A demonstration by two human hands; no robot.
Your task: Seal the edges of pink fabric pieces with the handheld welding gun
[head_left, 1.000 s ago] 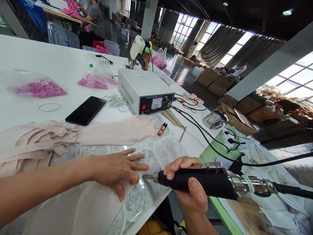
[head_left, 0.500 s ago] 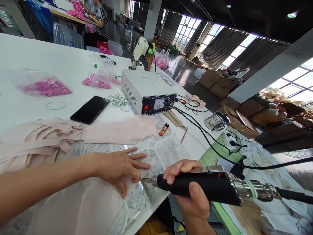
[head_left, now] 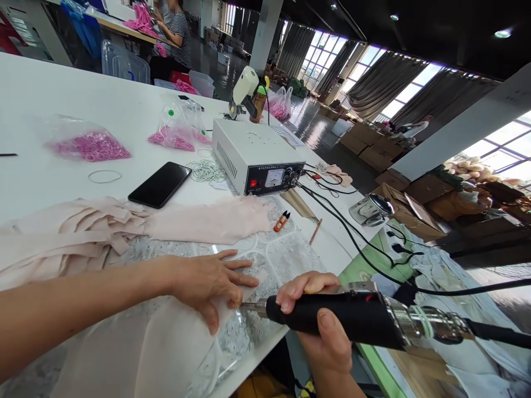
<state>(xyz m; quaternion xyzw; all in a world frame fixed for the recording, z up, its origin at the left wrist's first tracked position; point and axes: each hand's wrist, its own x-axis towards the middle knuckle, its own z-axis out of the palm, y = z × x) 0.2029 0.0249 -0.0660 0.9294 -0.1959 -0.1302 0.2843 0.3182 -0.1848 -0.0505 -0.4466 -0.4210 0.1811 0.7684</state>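
Observation:
My left hand (head_left: 209,284) lies spread on a pale pink fabric piece (head_left: 166,348), its fingers reaching onto the grey patterned mat (head_left: 290,251). A black handheld tool (head_left: 340,315) with a metal tip is in my right hand (head_left: 319,315), fingers wrapped round its barrel. The tip points left and meets the fabric's edge beside my left forefinger and thumb; the exact contact is hard to see. Behind my left arm, more pale pink strips (head_left: 91,226) lie in a layered pile. Orange thread snips (head_left: 281,221) rest on the mat.
Farther back are a white control box (head_left: 257,149), a black phone (head_left: 160,184), green elastic loops (head_left: 206,171) and bags of pink rings (head_left: 91,145). Black cables (head_left: 344,221) run right past a metal cup (head_left: 370,209). A person (head_left: 180,36) sits at another table.
The view has shifted slightly, so background things appear a little farther right. Both hands and the tool keep nearly the same places at the fabric.

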